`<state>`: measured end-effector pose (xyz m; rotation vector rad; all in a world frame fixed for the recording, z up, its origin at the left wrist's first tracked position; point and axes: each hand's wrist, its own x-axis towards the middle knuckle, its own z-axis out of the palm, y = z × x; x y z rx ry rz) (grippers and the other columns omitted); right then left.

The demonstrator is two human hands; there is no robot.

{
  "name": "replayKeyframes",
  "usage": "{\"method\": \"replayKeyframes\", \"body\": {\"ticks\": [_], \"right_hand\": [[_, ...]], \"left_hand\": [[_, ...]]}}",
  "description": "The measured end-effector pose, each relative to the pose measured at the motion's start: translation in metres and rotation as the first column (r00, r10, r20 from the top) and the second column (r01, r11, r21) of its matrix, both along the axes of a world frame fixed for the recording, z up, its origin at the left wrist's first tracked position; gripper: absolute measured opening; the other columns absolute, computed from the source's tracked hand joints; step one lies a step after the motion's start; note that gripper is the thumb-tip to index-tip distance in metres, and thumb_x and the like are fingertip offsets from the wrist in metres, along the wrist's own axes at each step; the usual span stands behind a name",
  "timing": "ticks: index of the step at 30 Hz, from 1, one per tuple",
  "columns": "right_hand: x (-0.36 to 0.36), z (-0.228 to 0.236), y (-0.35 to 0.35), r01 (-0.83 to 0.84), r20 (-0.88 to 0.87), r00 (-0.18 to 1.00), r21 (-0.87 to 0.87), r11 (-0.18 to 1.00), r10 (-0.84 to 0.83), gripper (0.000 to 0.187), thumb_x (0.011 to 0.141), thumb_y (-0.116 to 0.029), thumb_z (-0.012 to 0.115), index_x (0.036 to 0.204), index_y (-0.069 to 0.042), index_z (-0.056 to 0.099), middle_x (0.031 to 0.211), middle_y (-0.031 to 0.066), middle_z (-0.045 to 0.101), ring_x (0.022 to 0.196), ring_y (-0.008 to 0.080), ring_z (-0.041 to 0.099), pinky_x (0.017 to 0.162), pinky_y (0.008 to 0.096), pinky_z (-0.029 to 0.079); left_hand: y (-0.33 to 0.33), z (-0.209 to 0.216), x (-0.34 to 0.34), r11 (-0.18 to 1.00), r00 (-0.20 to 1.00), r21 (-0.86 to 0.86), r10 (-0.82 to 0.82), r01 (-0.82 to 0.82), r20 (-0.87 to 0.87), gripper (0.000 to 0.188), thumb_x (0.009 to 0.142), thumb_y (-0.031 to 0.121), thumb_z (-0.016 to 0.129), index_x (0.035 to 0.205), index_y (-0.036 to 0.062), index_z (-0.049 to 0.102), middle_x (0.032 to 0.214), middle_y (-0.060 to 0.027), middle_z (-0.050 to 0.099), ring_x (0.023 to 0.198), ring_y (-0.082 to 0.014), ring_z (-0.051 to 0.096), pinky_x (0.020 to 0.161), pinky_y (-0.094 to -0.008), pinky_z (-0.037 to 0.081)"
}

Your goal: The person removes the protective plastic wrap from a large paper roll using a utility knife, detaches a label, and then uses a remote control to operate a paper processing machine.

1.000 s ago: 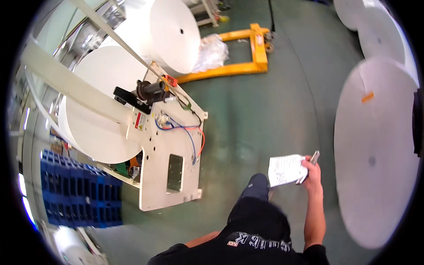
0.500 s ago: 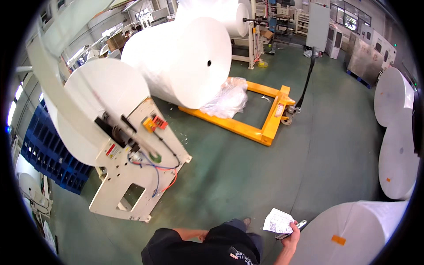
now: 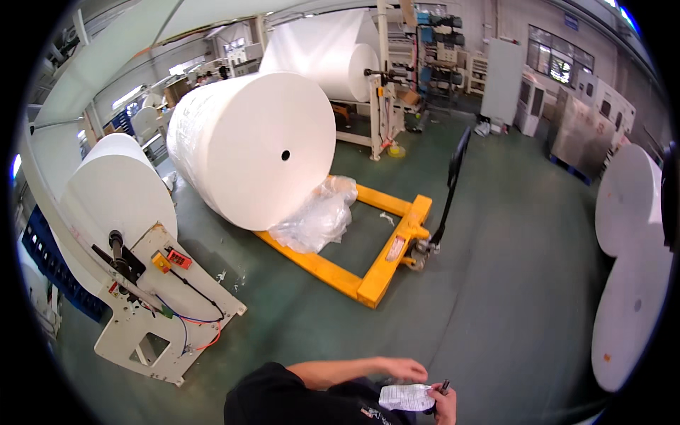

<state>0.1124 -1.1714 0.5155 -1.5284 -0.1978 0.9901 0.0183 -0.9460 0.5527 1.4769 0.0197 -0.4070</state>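
My right hand (image 3: 445, 405) holds a small white printed paper slip (image 3: 406, 397) and a dark pen (image 3: 444, 387) at the bottom edge of the view. My left hand (image 3: 401, 368) reaches across my body, fingers apart, just above the slip and nearly touching it. It holds nothing. A dark sleeve and shirt (image 3: 283, 397) fill the lower middle.
A huge white paper roll (image 3: 251, 145) lies on a yellow pallet jack (image 3: 368, 273), with crumpled clear plastic (image 3: 315, 216) beside it. A white roll stand with wires (image 3: 152, 304) is at left. Upright white rolls (image 3: 634, 276) stand at right. Green floor lies between.
The view has tilted up from the floor toward the hall. My left hand has come in over the slip, which stays in my right hand with the pen.
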Motion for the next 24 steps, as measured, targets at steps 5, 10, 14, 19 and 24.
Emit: {"method": "replayKeyframes", "body": {"ticks": [5,10,14,19,24], "right_hand": [[0.162,0.059,0.102,-0.305,0.144,0.942,-0.007,0.952,0.302,0.021,0.067,0.003,0.065,0.088,0.001,0.061,0.069,0.0034,0.06,0.06,0.0103,0.055,0.056,0.0233,0.044],[0.302,0.1,0.178,-0.372,0.178,0.914,0.017,0.928,0.364,0.027,0.067,0.003,0.065,0.094,0.002,0.058,0.069,0.0036,0.059,0.054,0.0084,0.052,0.046,0.0203,0.04],[0.422,0.06,0.213,-0.314,0.093,0.947,0.091,0.945,0.306,0.032,0.072,0.001,0.063,0.103,0.004,0.054,0.089,0.0083,0.06,0.071,0.0151,0.056,0.061,0.0262,0.045],[0.547,0.009,0.258,-0.048,0.196,0.98,0.038,0.998,0.04,0.041,0.075,0.0,0.064,0.113,0.006,0.051,0.103,0.0119,0.058,0.089,0.0216,0.056,0.074,0.0333,0.047],[0.661,0.061,0.315,0.046,0.041,0.998,-0.023,0.999,-0.045,0.04,0.076,0.001,0.063,0.114,0.004,0.052,0.104,0.0112,0.059,0.09,0.0212,0.057,0.076,0.0333,0.048]], "left_hand": [[0.019,0.0,0.128,0.969,0.977,0.127,0.205,-0.211,0.059,0.036,0.089,0.035,0.053,0.092,-0.0007,0.058,0.073,-0.0013,0.053,0.071,-0.0075,0.046,0.061,-0.0257,0.039],[0.066,0.003,0.248,0.817,0.829,-0.174,0.559,-0.55,0.004,0.031,0.089,0.031,0.055,0.098,0.0009,0.058,0.08,0.0002,0.056,0.075,-0.0059,0.048,0.066,-0.0244,0.041],[0.116,-0.004,0.369,0.636,0.655,-0.243,0.755,-0.732,0.005,0.031,0.089,0.028,0.056,0.104,0.0011,0.057,0.089,-0.0016,0.06,0.082,-0.0064,0.052,0.072,-0.0235,0.043],[0.18,0.013,0.528,0.581,0.613,-0.294,0.789,-0.759,-0.024,0.028,0.087,0.03,0.058,0.093,0.0025,0.058,0.08,0.0015,0.056,0.074,-0.0058,0.048,0.064,-0.0235,0.041],[0.256,0.02,0.658,0.738,0.761,-0.235,0.649,-0.633,-0.013,0.024,0.086,0.028,0.061,0.079,0.0052,0.055,0.067,0.0047,0.045,0.064,-0.0051,0.041,0.055,-0.0239,0.034]]}}
